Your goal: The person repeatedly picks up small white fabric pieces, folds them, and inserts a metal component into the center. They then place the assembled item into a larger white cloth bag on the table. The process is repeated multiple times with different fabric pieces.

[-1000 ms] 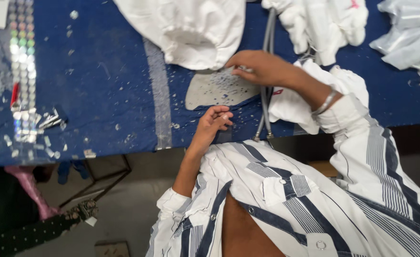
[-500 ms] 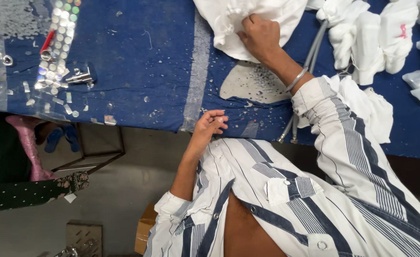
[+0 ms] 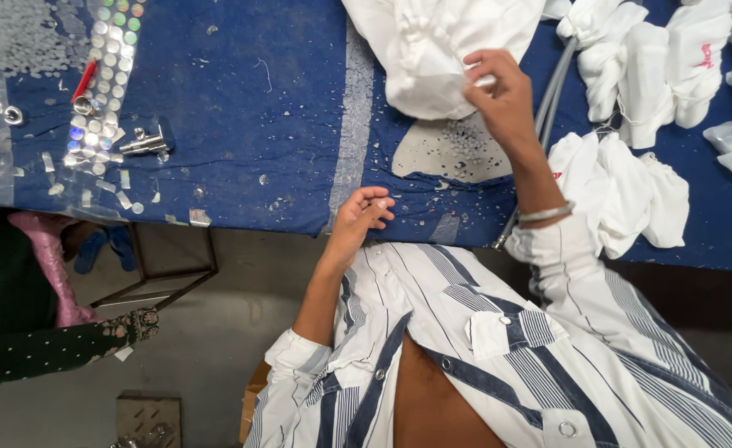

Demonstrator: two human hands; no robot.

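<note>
The right hand (image 3: 503, 95) has slid down the bunched white cloth garment (image 3: 440, 50), now pinching its edge; the left hand (image 3: 364, 217) stays loosely curled, seemingly empty, at the blue table's (image 3: 241, 124) edge.

Cloth (image 3: 432, 50) on table (image 3: 241, 99) (clip (image 3: 146, 143) leftward)

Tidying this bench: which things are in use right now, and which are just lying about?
In use:
right hand gripping the white garment
left hand on the blue table edge

Lying about:
metal clip
sequin strip
folded white cloths
</note>
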